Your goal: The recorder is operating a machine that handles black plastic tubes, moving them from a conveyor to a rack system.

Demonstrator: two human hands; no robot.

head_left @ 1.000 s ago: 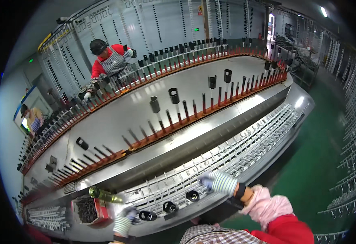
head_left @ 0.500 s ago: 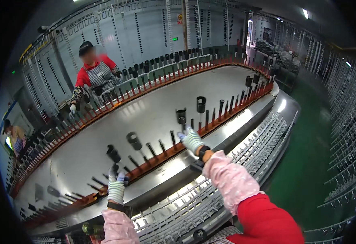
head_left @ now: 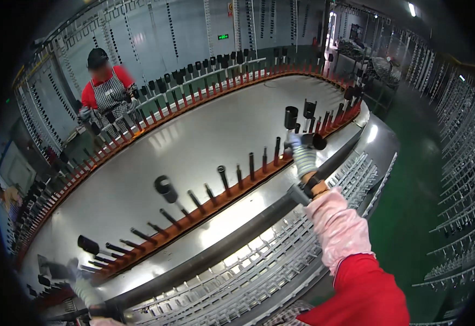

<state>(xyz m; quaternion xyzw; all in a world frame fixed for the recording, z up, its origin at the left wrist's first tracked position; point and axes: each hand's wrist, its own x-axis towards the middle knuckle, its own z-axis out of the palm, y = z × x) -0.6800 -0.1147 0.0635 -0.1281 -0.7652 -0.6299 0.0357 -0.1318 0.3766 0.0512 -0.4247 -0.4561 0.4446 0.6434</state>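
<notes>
My right hand (head_left: 304, 155), in a striped glove, is closed at the near row of upright spindles. A black cup-shaped part (head_left: 318, 141) sits tilted at its fingers, the grip partly hidden. Just above the fingertips, another black cup (head_left: 290, 117) stands on a pale stem, with a lugged black cup (head_left: 309, 110) behind it. My left hand (head_left: 87, 292), gloved alike, is at the lower left by the row's near end, its fingers smeared by motion. A black cup (head_left: 88, 244) leans on a spindle beyond it. Another black cup (head_left: 166, 188) tilts over the row's middle.
The spindles ride an orange-brown track (head_left: 194, 214) looping around a metal table (head_left: 194, 146). Grey racks with prongs (head_left: 237, 282) lie along my side. Across the table a co-worker (head_left: 107, 92) handles parts at the far row. Hanging racks (head_left: 465, 190) line the right.
My right hand has moved right and away along the row. My left hand has moved down and left. The view has shifted, and the co-worker's hands have moved.
</notes>
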